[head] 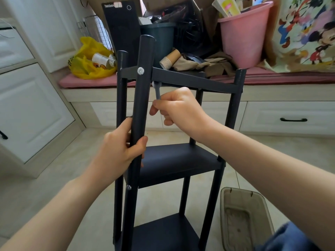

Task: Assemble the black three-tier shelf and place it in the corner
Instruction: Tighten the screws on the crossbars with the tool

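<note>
Black shelf: left hand grips its post, right hand pinches half-hidden wrench.

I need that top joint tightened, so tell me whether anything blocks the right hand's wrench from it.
Nothing visible does. The right hand holds the wrench, whose head sits right under the top tier, beside the front post. The left hand grips that post lower down, clear of the wrench.

The shelf is cut off at the bottom edge, feet unseen. The wrench handle is hidden inside the right hand; its head is blurred.
</note>
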Motion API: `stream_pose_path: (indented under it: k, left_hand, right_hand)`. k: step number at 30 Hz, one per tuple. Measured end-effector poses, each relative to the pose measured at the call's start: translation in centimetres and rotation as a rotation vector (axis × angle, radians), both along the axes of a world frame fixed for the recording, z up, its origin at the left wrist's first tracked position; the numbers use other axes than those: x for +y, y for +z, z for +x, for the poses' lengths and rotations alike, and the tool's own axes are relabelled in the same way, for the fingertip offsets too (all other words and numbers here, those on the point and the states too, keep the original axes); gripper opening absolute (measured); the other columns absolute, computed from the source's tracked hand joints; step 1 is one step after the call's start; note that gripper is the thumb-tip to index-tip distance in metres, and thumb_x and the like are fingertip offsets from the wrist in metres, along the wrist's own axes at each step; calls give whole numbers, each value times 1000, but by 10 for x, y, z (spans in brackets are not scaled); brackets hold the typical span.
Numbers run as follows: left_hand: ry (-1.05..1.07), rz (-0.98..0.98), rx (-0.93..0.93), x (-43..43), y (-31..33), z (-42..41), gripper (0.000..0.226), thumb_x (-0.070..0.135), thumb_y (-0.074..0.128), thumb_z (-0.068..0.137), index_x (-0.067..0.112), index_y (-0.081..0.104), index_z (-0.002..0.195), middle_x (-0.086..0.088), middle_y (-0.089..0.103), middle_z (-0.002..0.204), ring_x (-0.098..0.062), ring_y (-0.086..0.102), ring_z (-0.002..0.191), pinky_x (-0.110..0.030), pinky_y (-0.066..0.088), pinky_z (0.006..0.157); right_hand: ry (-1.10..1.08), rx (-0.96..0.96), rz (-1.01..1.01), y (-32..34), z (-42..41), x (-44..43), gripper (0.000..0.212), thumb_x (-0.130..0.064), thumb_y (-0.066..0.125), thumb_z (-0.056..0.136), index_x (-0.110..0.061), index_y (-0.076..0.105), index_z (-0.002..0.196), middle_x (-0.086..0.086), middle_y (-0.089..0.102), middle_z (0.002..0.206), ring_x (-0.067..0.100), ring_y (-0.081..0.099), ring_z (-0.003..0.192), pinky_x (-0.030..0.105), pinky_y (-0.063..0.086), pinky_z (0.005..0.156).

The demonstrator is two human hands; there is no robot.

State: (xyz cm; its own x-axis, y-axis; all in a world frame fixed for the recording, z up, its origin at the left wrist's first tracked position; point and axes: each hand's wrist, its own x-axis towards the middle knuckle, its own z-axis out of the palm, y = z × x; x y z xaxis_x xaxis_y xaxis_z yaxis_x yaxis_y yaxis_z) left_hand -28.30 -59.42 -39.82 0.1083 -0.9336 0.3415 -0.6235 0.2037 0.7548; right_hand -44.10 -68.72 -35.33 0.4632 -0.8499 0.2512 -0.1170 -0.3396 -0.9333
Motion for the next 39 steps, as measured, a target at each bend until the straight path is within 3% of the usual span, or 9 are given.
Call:
stream_pose_path:
  k: [9,15,20,23,26,28,33,35,39]
  left_hand:
    - [-4,1,-3,-2,-1,6,15,12,60,93,24,50,92,-8,67,70,-25,68,52,-20,53,47]
    - [-9,10,12,-3,-2,7,16,11,59,94,25,50,92,-8,66,68,-26,67,51,-21,53,47]
    - [-17,2,3,-3,-2,7,15,11,58,94,24,51,93,-11,66,68,-27,67,50,-20,52,47]
    - [-21,8,4,-2,-3,9,12,13,58,93,22,51,95,-10,66,67,-26,67,49,-20,52,47]
    - [-1,-3,-22,-2,-3,11,17,9,59,95,23,49,90,-8,67,67,-24,67,48,-18,50,46]
    - [3,2,-21,-2,-4,11,17,10,59,94,23,49,90,-7,67,65,-23,67,48,-18,50,45]
    - [-14,8,-32,-1,-4,13,17,8,58,94,22,48,90,-7,67,65,-24,68,49,-17,49,45]
    - [-16,12,-26,-1,-5,14,20,6,58,95,22,48,90,-7,68,65,-24,68,49,-18,50,45]
    - [-20,3,-25,0,-6,15,22,5,58,95,25,48,88,-7,68,64,-25,68,49,-18,50,45]
  right_hand:
    - [-39,3,-49,0,8,-3,32,-12,56,94,-11,70,65,-4,43,53,15,42,56,41,42,63]
    - [-66,-35,-124,4,13,-1,30,-9,55,94,-8,72,69,11,48,61,23,46,60,50,51,65]
    - [-89,-88,-146,4,18,-1,28,-7,55,94,-6,73,73,7,48,57,20,46,58,46,49,63]
    - [-76,-117,-152,0,21,-1,38,-8,56,96,-15,65,60,6,49,54,18,45,55,41,46,60]
    - [-71,-135,-147,-6,23,-4,45,-7,57,98,-22,56,55,-16,50,42,0,49,44,14,39,50]
    - [-77,-152,-141,-10,27,-5,42,-8,57,98,-19,58,58,-19,47,38,-5,49,41,6,36,47]
    - [-123,-210,-189,-13,39,-3,35,-9,56,99,-4,65,66,-4,61,59,-1,56,55,12,42,54]
    - [-153,-242,-199,-15,45,-3,45,-8,56,99,-14,55,55,-14,51,49,-2,50,49,12,37,53]
    - [-205,-265,-194,-15,56,-4,52,-7,57,97,-26,40,52,-13,39,44,7,34,49,16,28,52]
